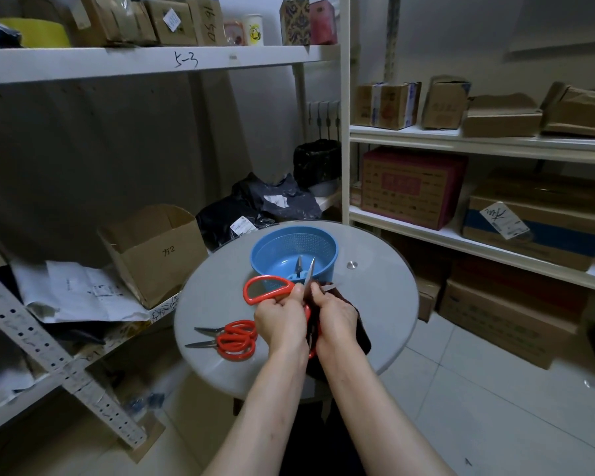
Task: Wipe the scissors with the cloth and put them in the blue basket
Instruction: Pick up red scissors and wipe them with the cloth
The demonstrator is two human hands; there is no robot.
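Over the round glass table [375,304], my left hand [280,319] grips an open pair of red-handled scissors [267,288] near the pivot. One blade points up over the blue basket [294,250]. My right hand [335,317] holds a dark cloth [359,333] against the scissors, and the other blade tip pokes out to the right. Another pair of scissors [299,269] lies inside the basket, partly hidden. Two more red-handled scissors [236,340] lie on the table left of my hands.
An open cardboard box [152,249] and papers [79,293] sit on the low shelf at left. Black bags [255,207] lie behind the table. Shelves with cartons [413,187] stand at right. The floor is tiled.
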